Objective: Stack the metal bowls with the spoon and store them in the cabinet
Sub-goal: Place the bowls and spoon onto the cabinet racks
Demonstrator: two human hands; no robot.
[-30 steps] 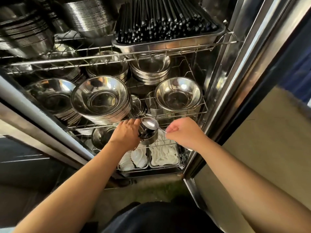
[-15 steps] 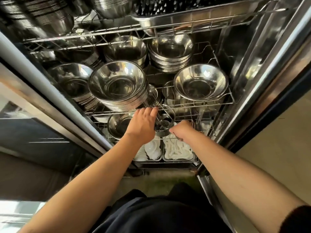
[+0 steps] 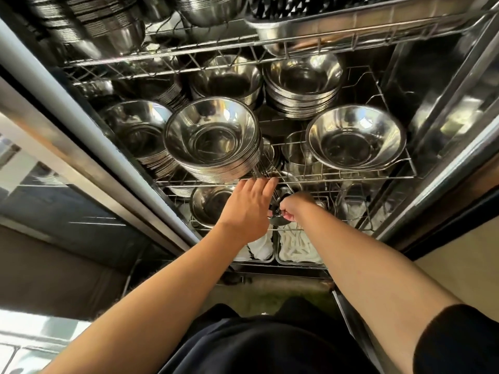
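A small stack of metal bowls (image 3: 284, 192) sits between my two hands, just under the front wire of the cabinet's middle shelf (image 3: 351, 177). It is mostly hidden. My left hand (image 3: 247, 210) covers it from the left, with the fingers stretched up to the shelf wire and the thumb out of sight. My right hand (image 3: 293, 207) is closed, pinching the metal spoon (image 3: 278, 220) beside the bowls. Both hands are inside the lower shelf opening.
A tall stack of large bowls (image 3: 213, 141) and a single bowl (image 3: 356, 139) stand on the middle shelf above my hands. Another bowl (image 3: 208, 209) sits on the lower shelf to the left. Trays of white items (image 3: 297, 248) lie below. The cabinet frame (image 3: 445, 163) rises at the right.
Both hands have moved forward and down with the small bowls and spoon, from in front of the cabinet to under the middle shelf. The view has tilted down and moved closer.
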